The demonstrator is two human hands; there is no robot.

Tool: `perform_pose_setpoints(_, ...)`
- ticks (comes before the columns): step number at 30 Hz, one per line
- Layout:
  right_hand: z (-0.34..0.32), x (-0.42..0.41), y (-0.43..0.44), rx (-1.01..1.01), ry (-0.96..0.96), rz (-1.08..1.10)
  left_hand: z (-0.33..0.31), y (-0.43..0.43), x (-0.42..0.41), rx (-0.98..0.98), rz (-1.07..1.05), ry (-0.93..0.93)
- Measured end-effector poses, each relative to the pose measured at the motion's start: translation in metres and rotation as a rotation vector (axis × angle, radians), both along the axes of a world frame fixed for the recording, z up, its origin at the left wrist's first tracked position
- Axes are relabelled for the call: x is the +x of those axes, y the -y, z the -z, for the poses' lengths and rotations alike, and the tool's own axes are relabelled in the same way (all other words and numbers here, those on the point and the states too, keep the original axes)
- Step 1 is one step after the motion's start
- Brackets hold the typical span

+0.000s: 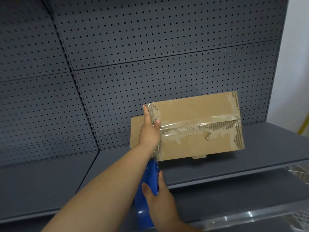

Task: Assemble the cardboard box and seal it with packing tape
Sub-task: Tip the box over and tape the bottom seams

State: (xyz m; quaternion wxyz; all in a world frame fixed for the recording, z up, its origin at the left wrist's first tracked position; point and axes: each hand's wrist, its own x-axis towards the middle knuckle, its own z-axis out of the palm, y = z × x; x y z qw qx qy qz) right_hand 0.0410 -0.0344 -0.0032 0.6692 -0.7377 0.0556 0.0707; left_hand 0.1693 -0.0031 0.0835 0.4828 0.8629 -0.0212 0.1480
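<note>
The cardboard box point(199, 113) sits tilted over the grey shelf point(260, 154), close to the pegboard wall point(150, 47). 1 strip of clear tape point(192, 125) runs along its middle seam (the cardboard around it is torn and patchy). The left hand point(149, 131) holds the box's left end, thumb on the taped face and fingers along the side. Below it, the right hand point(158, 196) grips a blue tape dispenser point(143, 208), whose upper end reaches the box's lower left corner.
</note>
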Motion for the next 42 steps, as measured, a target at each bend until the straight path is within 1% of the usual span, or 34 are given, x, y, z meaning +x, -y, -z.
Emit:
perform_pose_setpoints(5,-0.001,-0.001,0.003,-0.039,0.025,-0.002,-0.005,0.001,0.006,-0.019,0.004,0.001)
perform_pose_setpoints(14,0.001,-0.008,0.016,-0.046,0.027,0.036,-0.008,0.003,0.006,0.023,-0.025,0.009)
perform_pose_setpoints(20,0.004,-0.027,0.013,-0.086,-0.013,0.029,-0.01,0.006,0.006,-0.013,-0.024,-0.016)
perform_pose_setpoints(33,-0.005,0.015,0.016,0.055,-0.107,0.114,-0.011,0.009,0.003,-0.039,0.006,-0.027)
perform_pose_setpoints(38,-0.002,0.029,0.011,0.099,-0.142,0.098,-0.006,0.007,0.002,-0.039,0.016,-0.007)
perform_pose_setpoints(42,0.003,0.032,0.015,0.049,-0.14,0.092,-0.006,0.005,0.0,-0.051,0.021,0.006)
